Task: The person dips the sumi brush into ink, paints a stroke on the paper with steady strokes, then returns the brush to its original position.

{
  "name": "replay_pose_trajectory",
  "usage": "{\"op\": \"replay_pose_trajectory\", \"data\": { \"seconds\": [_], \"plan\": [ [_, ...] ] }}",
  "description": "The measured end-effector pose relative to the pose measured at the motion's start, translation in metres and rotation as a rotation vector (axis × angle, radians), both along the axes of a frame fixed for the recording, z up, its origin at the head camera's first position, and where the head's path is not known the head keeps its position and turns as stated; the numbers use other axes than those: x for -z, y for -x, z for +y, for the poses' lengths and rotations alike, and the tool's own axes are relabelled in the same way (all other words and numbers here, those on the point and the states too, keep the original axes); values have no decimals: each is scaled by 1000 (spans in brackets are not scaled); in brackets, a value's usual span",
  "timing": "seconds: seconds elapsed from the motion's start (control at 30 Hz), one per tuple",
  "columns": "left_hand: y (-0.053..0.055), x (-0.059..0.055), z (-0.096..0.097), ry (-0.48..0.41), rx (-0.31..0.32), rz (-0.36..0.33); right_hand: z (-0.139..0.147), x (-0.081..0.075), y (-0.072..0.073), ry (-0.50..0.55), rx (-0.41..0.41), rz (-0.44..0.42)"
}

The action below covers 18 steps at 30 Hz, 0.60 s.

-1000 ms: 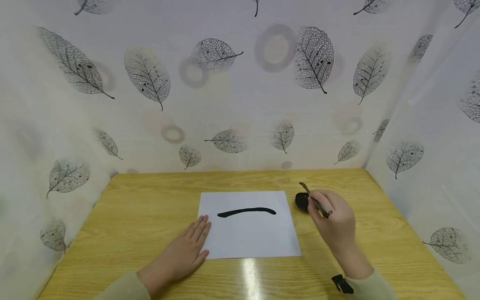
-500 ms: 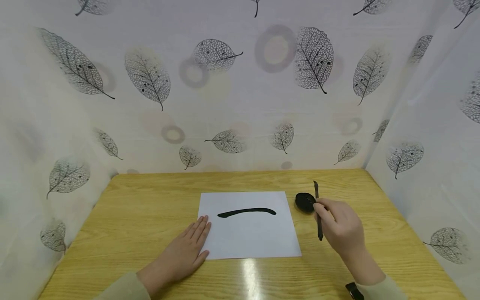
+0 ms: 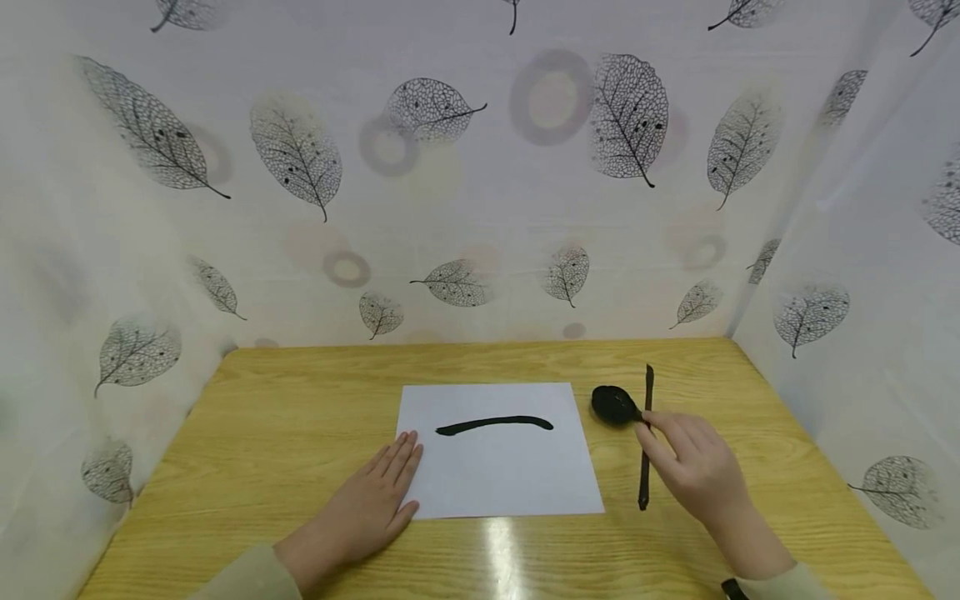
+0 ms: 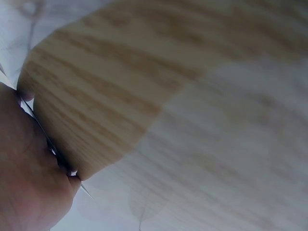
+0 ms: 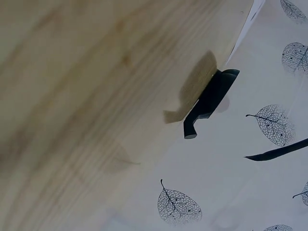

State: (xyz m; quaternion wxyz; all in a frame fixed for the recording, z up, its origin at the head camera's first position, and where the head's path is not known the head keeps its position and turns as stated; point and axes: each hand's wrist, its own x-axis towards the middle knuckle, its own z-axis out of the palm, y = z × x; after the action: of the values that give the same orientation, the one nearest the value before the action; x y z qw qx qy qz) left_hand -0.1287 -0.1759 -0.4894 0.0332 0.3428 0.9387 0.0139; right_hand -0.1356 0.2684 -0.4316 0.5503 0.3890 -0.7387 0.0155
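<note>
A white sheet of paper (image 3: 498,475) bears one thick black stroke (image 3: 495,423). My left hand (image 3: 367,504) lies flat at the paper's left edge, fingertips on the sheet; its palm side (image 4: 33,168) shows in the left wrist view. My right hand (image 3: 697,467) pinches a dark writing brush (image 3: 644,475) near its middle, the bristle end pointing away from me. In the right wrist view the brush tip (image 5: 272,155) comes in from the right. Just left of those fingers sits a black spoon-shaped ink dish (image 3: 613,405), its short handle toward the hand.
The wooden table (image 3: 300,417) has a glossy reflection near its front. A pale curtain (image 3: 480,200) printed with leaves closes off the back and both sides. A black wrist strap (image 3: 733,589) shows at the right sleeve.
My right hand has moved right and toward me, off the ink dish. The brush has swung from slanted to nearly straight away from me. My left hand and the paper stay put.
</note>
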Motion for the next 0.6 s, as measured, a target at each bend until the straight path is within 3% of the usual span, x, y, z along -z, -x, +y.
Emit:
{"op": "replay_pose_trajectory", "data": {
  "seconds": [0.33, 0.6],
  "plan": [
    [3, 6, 0, 28, -8, 3, 13, 3, -1, -121, -50, 7],
    [1, 3, -1, 18, -1, 14, 24, 5, 0, -237, -63, 17]
  ]
}}
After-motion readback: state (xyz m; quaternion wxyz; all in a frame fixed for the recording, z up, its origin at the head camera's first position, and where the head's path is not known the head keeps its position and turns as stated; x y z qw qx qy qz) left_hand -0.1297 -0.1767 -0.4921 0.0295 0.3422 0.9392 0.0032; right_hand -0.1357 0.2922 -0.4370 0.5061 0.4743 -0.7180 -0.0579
